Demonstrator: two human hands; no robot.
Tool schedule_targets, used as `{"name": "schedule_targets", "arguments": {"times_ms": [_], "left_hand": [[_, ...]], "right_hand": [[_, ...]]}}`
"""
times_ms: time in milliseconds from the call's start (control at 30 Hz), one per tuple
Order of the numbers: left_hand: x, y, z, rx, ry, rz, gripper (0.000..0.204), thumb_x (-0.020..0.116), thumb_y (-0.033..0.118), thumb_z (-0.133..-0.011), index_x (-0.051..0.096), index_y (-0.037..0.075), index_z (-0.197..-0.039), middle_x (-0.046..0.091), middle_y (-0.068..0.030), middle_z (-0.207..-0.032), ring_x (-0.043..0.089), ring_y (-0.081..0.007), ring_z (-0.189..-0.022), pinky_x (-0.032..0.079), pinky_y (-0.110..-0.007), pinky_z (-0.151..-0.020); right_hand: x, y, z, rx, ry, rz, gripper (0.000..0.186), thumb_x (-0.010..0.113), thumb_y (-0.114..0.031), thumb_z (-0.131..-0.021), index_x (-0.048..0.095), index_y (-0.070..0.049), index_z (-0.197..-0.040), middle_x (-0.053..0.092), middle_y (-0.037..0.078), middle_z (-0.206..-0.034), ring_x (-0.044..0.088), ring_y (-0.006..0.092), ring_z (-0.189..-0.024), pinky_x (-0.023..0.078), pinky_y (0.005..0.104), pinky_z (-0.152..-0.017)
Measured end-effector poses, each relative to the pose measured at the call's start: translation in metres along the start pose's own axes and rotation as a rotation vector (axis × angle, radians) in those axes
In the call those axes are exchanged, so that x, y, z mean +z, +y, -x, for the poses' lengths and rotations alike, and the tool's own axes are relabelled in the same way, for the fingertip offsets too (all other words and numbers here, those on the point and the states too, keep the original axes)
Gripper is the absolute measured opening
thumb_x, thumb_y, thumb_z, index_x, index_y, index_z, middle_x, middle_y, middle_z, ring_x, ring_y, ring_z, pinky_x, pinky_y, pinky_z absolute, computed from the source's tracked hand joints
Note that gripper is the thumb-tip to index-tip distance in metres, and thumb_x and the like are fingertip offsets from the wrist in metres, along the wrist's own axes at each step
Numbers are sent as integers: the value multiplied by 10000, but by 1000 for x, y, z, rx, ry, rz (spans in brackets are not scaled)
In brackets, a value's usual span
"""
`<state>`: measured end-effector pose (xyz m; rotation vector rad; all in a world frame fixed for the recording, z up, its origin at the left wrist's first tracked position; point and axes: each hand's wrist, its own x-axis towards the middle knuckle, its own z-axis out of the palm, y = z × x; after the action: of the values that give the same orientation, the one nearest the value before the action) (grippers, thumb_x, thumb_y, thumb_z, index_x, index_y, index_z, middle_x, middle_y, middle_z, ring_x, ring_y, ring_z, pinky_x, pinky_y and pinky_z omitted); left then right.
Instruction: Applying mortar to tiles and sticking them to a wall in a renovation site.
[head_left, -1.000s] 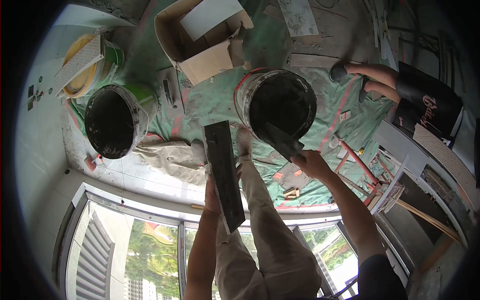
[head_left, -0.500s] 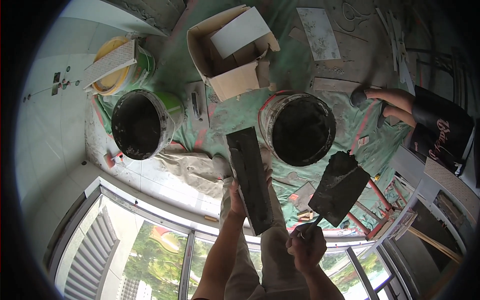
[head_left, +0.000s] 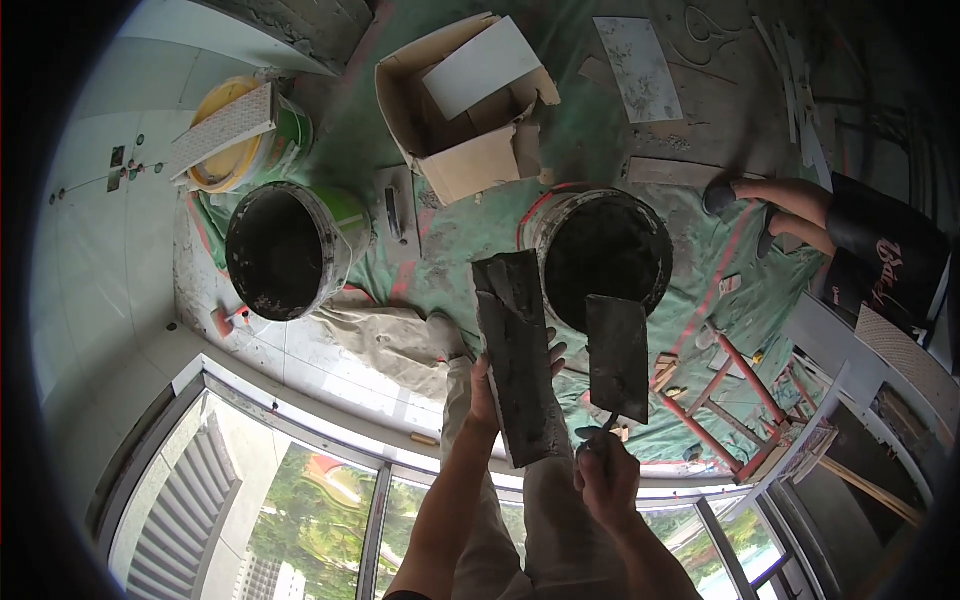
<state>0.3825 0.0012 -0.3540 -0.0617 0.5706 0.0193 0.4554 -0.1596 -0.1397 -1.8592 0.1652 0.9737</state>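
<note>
My left hand grips a long narrow tile strip from beneath, its fingers showing past the right edge. Dark wet mortar covers the upper face, with a thicker lump toward the far end. In my right hand is the handle of a trowel; its rectangular blade is dark with mortar. The blade stands just right of the strip, apart from it, over the near rim of a bucket of dark mortar.
A second bucket with dark contents stands at left, near a lidded bucket. Beyond are a cardboard box and a loose trowel. A red-legged stand is at right, below a person's legs. Green sheeting covers the floor.
The trowel has swung left toward the strip, and the mortar piled on its blade is gone. More mortar lies on the strip, which has shifted slightly right.
</note>
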Motion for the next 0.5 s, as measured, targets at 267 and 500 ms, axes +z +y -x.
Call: {"name": "schedule_targets", "arguments": {"times_ms": [267,500], "left_hand": [[-14,21,27,-191,-91,-90,1173,733,766,-1005,337,21,-1821,434,-214,-1834,435,-435,-1691,242,-563,-1465],[-21,-2,38,-329,-107,-112,1243,709,807,-986,315,-34,-1812,453,-287,-1798,493,-451,-1647,239,-578,-1457]], "right_hand": [[-117,-80,-95,316,-230,323,283,630,-269,-1216,687,-9,-1119,595,28,-693,565,114,-616,453,359,-590],[-86,-75,-99,-29,-234,663,354,629,-333,-1223,675,2,-1118,603,101,-723,616,189,-631,502,422,-623]]}}
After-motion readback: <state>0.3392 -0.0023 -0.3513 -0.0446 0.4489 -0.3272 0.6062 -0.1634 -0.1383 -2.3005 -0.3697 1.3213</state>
